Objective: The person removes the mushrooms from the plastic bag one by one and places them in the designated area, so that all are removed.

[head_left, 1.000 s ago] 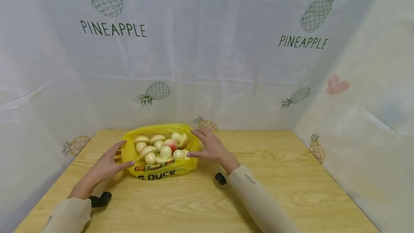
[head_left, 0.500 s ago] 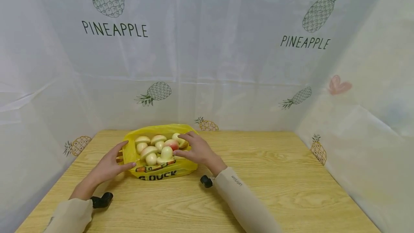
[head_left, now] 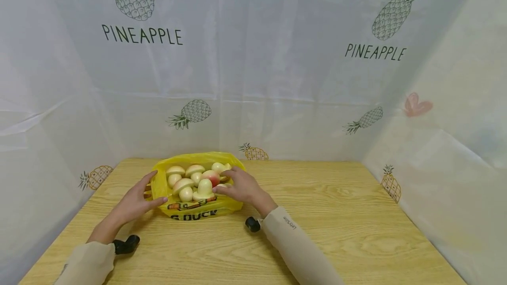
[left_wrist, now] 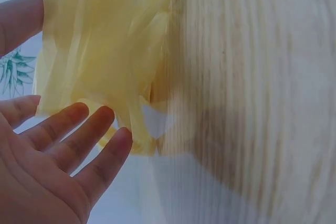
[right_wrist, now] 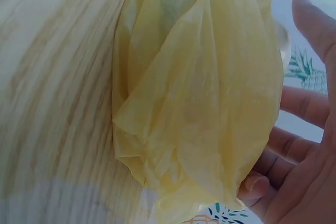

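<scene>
A yellow plastic bag (head_left: 158, 188) with "G.DUCK" lettering lies on its base with its mouth spread wide. Inside are several mushroom-shaped pieces (head_left: 186, 195), cream with pale tan caps, and one with a red-pink cap (head_left: 211, 178). My left hand (head_left: 136, 199) stands at the bag's left side, thumb and fingers spread against the plastic; in the left wrist view the fingertips touch the yellow film. My right hand (head_left: 241, 186) reaches over the bag's right rim, thumb and index finger apart above the pieces at that end, which it partly covers. Its other fingers are partly behind the bag.
The bag stands near the back edge of a light wood-grain table (head_left: 317, 214). White sheeting printed with pineapples (head_left: 277, 78) rises behind and on both sides. A black wrist camera (head_left: 127, 244) sits on the left wrist, another (head_left: 252, 224) on the right.
My right hand has moved left from the bag's right rim to over the pieces, then lowered slightly among them. A piece at the back right has shifted. The left hand stays put.
</scene>
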`<state>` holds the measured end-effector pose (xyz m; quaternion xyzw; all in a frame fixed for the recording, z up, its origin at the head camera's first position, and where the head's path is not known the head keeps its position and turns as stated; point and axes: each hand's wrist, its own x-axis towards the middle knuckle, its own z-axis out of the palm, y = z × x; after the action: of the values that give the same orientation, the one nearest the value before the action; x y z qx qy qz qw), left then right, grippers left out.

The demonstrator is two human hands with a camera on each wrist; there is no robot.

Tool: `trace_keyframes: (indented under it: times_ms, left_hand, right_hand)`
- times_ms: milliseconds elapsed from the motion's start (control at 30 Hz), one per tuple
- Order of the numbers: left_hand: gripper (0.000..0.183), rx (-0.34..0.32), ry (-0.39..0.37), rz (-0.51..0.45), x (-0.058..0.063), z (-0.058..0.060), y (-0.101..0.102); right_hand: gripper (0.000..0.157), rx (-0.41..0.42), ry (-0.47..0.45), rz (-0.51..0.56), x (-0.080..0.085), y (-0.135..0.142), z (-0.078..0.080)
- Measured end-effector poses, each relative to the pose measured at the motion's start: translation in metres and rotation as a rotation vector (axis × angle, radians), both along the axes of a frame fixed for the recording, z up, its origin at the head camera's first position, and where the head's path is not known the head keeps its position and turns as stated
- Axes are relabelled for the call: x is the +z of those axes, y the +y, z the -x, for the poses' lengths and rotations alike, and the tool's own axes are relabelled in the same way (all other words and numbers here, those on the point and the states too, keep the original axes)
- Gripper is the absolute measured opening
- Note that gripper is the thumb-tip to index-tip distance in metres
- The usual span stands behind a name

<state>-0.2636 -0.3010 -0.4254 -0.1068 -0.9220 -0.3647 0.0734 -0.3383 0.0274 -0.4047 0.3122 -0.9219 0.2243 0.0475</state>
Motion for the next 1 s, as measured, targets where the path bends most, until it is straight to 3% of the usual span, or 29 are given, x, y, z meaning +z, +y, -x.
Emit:
trace_keyframes:
  times_ms: [733,1000]
  left_hand:
    - [0.096,-0.002,0.007,-0.006,-0.0036,0.0009,0.0013]
    - [0.096,-0.001,0.000,-0.012,-0.0043,0.0024,-0.0004]
  right_hand:
    - [0.052,0.067,-0.017,-0.025,-0.0045,0.0022,0.0034]
    - [0.037,0.100,-0.004,0.016,-0.0008,0.0045,0.0030]
